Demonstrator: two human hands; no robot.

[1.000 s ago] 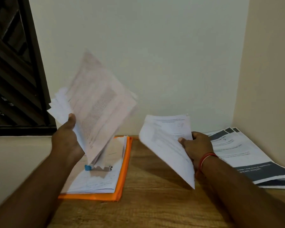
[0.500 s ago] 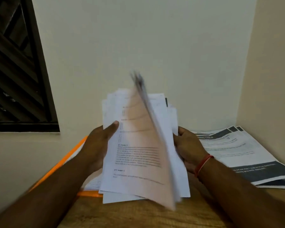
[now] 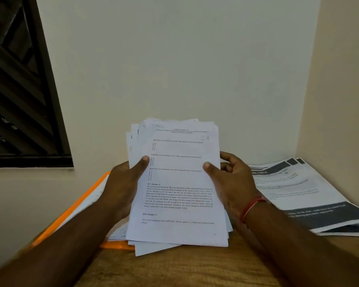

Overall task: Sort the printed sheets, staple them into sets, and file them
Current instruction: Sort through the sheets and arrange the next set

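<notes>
While the left grip (image 3: 122, 189) and right grip (image 3: 232, 183) pinch one uneven stack of printed sheets (image 3: 180, 204), thumbs on top, it tilts over the tabletop (image 3: 174, 270); one orange folder (image 3: 85, 201) lies left, one dark-banded pile (image 3: 302, 195) right.

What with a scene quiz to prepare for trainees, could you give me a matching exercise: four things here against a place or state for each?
Things
1. stack of printed sheets
2. orange folder
3. dark-banded printouts
4. red thread

Places or states
a. tied round the right wrist
b. lying on the table at the right, near the wall corner
c. gripped between the left hand and right hand, thumbs on the top page
d. lying at the left, partly hidden by the left arm

Pairs: 1-c, 2-d, 3-b, 4-a
</notes>
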